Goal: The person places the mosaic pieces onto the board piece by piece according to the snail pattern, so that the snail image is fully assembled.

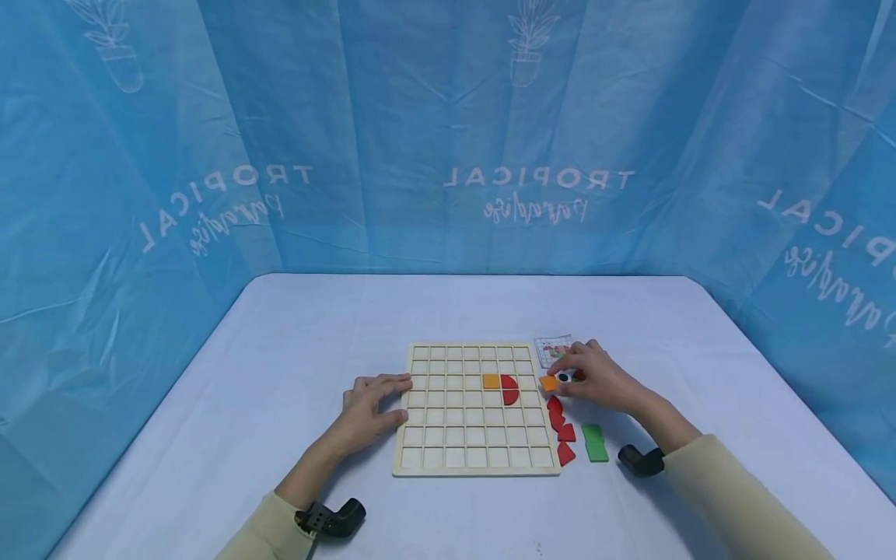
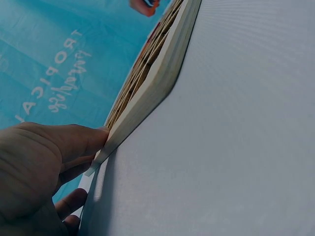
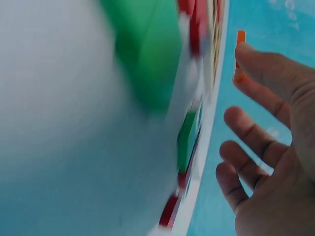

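A wooden grid board (image 1: pixel 455 437) lies on the table, with one orange square tile (image 1: pixel 491 381) and red rounded tiles (image 1: pixel 510 397) in its cells. My left hand (image 1: pixel 365 408) touches the board's left edge with its thumb and fingertips, and the left wrist view shows those digits at the pale rim (image 2: pixel 142 105). Just off the board's right edge, my right hand (image 1: pixel 598 379) pinches another orange square tile (image 1: pixel 548 383) between thumb and forefinger. In the right wrist view this orange tile (image 3: pixel 239 56) is seen edge-on, and the other fingers are spread apart.
Red tiles (image 1: pixel 556 420) lie in a row along the board's right side, with green tiles (image 1: pixel 595 443) farther right. A printed pattern card (image 1: pixel 551 348) and a black-and-white round piece (image 1: pixel 563 377) are near the right hand. Blue curtains (image 1: pixel 448 117) surround the white table.
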`<state>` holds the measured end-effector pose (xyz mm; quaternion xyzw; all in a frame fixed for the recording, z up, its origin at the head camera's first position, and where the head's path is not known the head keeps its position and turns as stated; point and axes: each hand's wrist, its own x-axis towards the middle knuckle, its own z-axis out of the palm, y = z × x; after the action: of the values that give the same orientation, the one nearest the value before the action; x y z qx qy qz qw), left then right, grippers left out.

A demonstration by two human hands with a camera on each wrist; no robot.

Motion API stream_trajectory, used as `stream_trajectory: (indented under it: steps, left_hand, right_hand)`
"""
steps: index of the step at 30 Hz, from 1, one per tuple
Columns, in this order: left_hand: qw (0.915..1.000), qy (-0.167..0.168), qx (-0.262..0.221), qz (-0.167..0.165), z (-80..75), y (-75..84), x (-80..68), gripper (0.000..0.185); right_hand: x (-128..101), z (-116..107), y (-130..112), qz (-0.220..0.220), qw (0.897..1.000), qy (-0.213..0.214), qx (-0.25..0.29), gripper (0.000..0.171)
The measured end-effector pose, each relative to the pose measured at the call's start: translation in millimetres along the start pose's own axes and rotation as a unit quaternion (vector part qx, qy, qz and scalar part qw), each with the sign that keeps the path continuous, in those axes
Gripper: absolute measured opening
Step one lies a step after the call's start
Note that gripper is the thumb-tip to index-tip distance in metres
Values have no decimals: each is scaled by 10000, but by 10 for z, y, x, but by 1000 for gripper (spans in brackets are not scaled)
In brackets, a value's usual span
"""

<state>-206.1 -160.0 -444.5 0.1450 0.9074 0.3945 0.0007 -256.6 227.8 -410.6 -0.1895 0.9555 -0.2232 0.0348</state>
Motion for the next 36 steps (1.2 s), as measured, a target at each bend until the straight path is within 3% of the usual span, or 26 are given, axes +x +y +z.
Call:
stream_trajectory:
  steps: [8,17,36]
  left_hand:
    - [10000,-6,30,-29,10,1,3,47]
    - [10000,20,30,-35,16,6,7,47]
    - [10000,46,-28,80,8,-9,-2,46]
  right_hand:
    - [-59,209,-371,132,9988,448,177,26]
    - [-4,412,-664,-66,9965,827,111,25]
    - [129,606,-786,-140,9935,1008,-503,25]
